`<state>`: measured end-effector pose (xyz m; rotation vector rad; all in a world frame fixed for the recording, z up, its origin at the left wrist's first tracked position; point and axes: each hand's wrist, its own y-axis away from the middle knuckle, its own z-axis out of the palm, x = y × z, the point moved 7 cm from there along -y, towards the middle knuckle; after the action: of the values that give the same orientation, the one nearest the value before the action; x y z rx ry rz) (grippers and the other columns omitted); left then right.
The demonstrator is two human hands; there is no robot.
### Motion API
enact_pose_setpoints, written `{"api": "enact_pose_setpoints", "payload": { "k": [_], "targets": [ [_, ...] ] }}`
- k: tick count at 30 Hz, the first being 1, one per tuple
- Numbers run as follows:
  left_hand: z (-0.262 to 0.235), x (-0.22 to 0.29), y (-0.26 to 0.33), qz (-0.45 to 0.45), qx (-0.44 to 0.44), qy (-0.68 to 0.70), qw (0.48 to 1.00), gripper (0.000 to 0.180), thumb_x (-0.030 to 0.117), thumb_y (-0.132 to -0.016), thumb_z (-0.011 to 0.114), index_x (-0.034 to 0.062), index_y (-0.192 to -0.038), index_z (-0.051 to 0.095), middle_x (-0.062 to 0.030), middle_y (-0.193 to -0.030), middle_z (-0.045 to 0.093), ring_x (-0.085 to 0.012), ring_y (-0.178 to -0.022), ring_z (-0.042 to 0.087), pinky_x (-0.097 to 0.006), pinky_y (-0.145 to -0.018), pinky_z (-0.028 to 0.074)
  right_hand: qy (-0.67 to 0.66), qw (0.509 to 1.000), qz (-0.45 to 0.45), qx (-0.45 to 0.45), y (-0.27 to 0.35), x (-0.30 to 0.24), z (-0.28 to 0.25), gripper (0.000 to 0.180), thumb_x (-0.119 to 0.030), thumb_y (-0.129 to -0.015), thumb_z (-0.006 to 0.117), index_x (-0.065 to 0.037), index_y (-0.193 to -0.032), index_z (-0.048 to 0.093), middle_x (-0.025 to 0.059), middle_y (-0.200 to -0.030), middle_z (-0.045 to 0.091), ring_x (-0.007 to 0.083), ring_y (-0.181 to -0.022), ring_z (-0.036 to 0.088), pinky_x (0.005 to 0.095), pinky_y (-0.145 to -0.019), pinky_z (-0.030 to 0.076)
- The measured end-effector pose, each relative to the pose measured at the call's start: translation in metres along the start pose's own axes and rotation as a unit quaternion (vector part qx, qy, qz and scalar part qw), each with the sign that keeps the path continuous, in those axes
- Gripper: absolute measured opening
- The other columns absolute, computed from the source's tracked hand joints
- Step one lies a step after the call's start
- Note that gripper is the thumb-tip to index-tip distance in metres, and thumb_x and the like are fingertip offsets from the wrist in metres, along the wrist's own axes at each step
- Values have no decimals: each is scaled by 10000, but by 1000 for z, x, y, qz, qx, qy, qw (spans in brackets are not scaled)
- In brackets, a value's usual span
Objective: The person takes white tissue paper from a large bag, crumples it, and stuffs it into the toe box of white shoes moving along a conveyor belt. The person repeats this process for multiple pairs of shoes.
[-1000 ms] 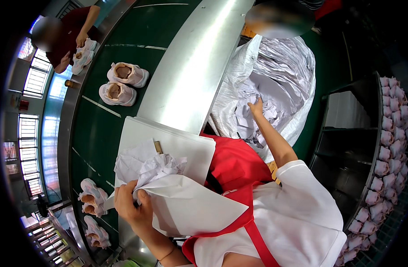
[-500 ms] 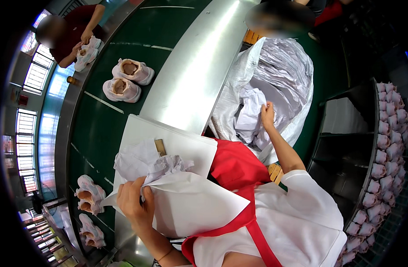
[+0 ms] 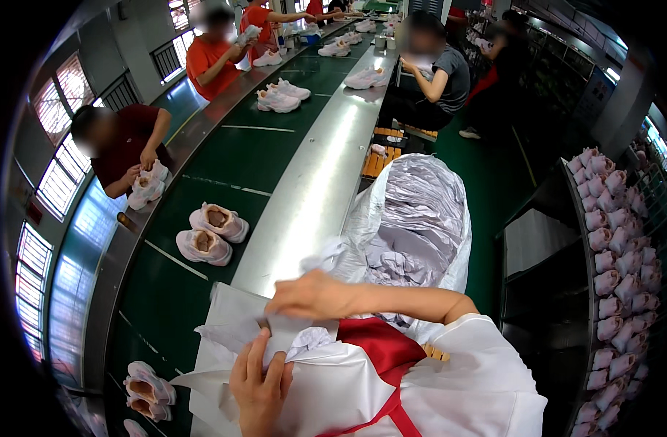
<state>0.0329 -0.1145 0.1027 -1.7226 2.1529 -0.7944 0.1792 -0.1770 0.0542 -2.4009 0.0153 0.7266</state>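
Note:
My left hand (image 3: 261, 379) rests low in the view, its fingers closed at the edge of a white paper sheet (image 3: 326, 386) draped before me. Crumpled white paper (image 3: 312, 339) bulges beside those fingertips. Across the paper stack (image 3: 228, 297) reaches my right hand (image 3: 308, 295), fingers curled in. A motion-smeared piece of white crumpled paper (image 3: 325, 255) shows just beyond it, seemingly held; the fingertips are partly hidden. A big white woven sack (image 3: 461, 251) filled with crumpled paper stands open beyond my right forearm.
Pale pink sneakers (image 3: 204, 246) sit on the green conveyor belt (image 3: 180, 291) at left, beside a metal ledge (image 3: 297, 200). A rack of several sneakers (image 3: 606, 280) stands at right. One co-worker (image 3: 133, 146) handles a shoe across the belt; others sit farther along.
My right hand has left the sack and swung left over the paper stack. My left hand stays by the sheet. The view has tilted up, showing more of the line and people.

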Motion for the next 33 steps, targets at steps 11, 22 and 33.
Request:
{"api": "enact_pose_setpoints", "payload": {
  "k": [11,22,33],
  "targets": [
    [-54,-56,49,-256,60,-145,954,93,85,-812,590,-7,-803,596,-171,-764,584,-356,-731,573,-415,-655,445,-195,955,74,-210,-82,-39,36,369,-223,-799,676,-48,-1079,512,133,-1051,613,269,-907,614,320,-761,482],
    [-91,-56,80,-404,237,46,882,299,216,-860,578,9,-1071,535,-108,-1076,552,-243,-953,579,-375,-836,467,-118,990,-79,-8,-73,-119,78,980,-394,-626,789,-95,-1409,281,183,-1492,206,338,-1407,133,540,-1116,66],
    [-45,-110,82,-331,445,464,691,753,239,-804,680,-14,-1374,257,-28,-850,449,-97,-728,476,-252,-769,430,-414,879,102,-214,-81,-68,135,1025,-327,-584,831,-44,-1408,292,235,-1301,469,308,-1205,471,344,-1001,366]
  ]
}}
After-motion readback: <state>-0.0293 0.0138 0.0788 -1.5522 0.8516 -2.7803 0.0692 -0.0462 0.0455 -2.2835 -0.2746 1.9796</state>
